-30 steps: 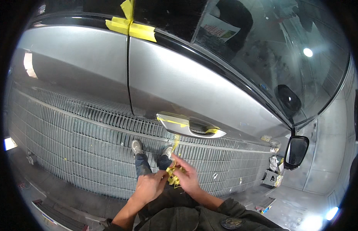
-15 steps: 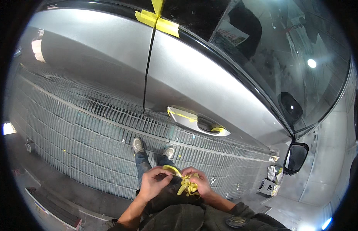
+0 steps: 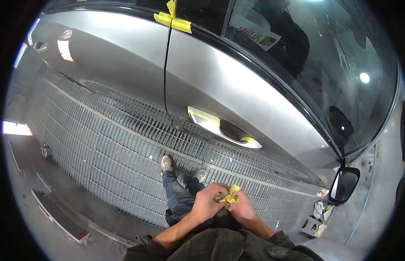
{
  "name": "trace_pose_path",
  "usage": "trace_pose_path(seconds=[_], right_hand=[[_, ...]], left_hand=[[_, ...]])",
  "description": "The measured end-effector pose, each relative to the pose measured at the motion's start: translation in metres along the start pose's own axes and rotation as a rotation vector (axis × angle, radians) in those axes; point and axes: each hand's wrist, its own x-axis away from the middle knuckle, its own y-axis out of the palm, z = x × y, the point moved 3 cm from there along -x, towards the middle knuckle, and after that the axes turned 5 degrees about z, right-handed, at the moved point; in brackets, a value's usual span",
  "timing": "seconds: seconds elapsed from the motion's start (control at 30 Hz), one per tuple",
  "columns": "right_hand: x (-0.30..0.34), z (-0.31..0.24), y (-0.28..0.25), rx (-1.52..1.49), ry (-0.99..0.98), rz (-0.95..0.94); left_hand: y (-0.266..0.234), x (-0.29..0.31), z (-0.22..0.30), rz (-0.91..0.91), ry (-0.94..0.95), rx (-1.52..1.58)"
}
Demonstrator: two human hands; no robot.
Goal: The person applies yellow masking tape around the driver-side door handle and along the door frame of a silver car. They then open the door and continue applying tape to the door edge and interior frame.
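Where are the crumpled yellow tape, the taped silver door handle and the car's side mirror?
Crumpled yellow tape [image 3: 232,198]: head view, on its bunched middle.
Taped silver door handle [image 3: 214,127]: head view, on its silver grip.
Car's side mirror [image 3: 344,184]: head view, on its glass.

The left hand and right hand meet low in the middle, a crumpled wad of yellow tape between their fingers, with jeans, pale shoes and floor grating beyond. Across from them is a silver car door — its handle partly taped, more yellow strips crossing atop the seam — with a mirror to the right. Near the grating's right end sits a grey box among crumpled scraps.
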Motion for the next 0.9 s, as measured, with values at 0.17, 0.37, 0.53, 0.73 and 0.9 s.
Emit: trace_pose_path(seconds=[0.17,0.37,0.53,0.73,0.9], right_hand=[[0.034,-0.029,-0.003,0.172,0.051,-0.197],[0.033,-0.039,-0.032,-0.100,0.241,-0.358],[0.023,-0.025,-0.030,0.066,-0.024,-0.174],[0.009,-0.020,-0.076,0.053,-0.271,0.198],[0.027,-0.051,-0.084,0.282,-0.399,0.182]], left_hand=[[0.008,0.008,0.004,0.000,-0.077,0.174],[0.011,0.018,0.003,0.083,-0.012,-0.044],[0.048,0.020,0.024,-0.207,0.336,-0.601],[0.058,0.021,0.040,-0.337,0.205,-0.566],[0.042,-0.009,0.036,0.136,0.210,-0.604]])
